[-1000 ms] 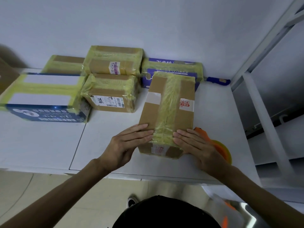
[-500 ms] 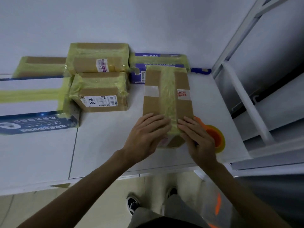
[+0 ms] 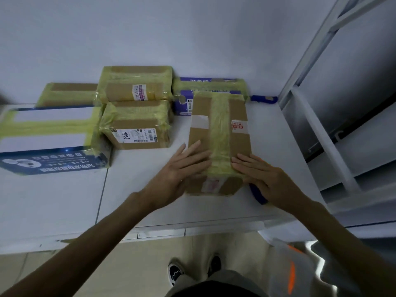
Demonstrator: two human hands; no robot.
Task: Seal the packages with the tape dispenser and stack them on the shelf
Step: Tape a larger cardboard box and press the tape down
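A brown cardboard package lies lengthwise on the white table, with a strip of yellow-green tape down its middle. My left hand lies flat with straight fingers on the package's near left corner. My right hand lies flat on its near right corner, fingers straight beside the tape. A dark blue piece of the tape dispenser shows under my right hand; most of it is hidden.
Two taped brown boxes are stacked at the back, with a flat taped box to their left. A large blue and white box lies at the left. A purple box stands against the wall. White shelf frame stands at the right.
Both hands have stayed pressed on the package's near end. My right hand has spread out to the right corner and covers the dispenser more. The camera view has shifted slightly.
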